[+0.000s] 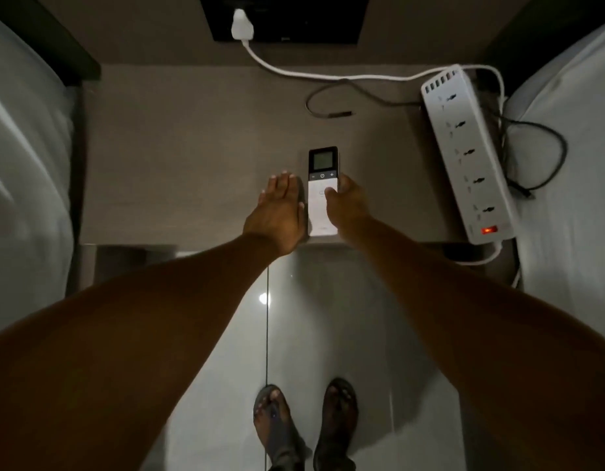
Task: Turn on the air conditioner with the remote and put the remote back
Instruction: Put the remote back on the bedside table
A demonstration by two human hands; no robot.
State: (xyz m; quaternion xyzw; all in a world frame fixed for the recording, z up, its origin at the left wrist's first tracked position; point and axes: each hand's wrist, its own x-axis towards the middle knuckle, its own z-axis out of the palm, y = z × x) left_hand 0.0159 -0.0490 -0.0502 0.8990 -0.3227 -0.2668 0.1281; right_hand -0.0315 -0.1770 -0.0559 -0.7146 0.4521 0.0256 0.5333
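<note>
Remote [323, 195]: flat on my nightstand [192, 158], near its front edge.
Right hand [345, 202]: thumb and fingers closed around the remote.
Left hand [280, 212]: spread flat, just beside the remote.

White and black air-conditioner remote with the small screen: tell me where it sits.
The white and black remote lies near the front edge of the grey-brown bedside table, between the left hand and right hand.

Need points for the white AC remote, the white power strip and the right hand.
white AC remote with dark screen [323, 215], head view, lower white body.
long white power strip [464, 151], head view, socket face at mid length.
right hand [345, 202], head view, back of the hand.
</note>
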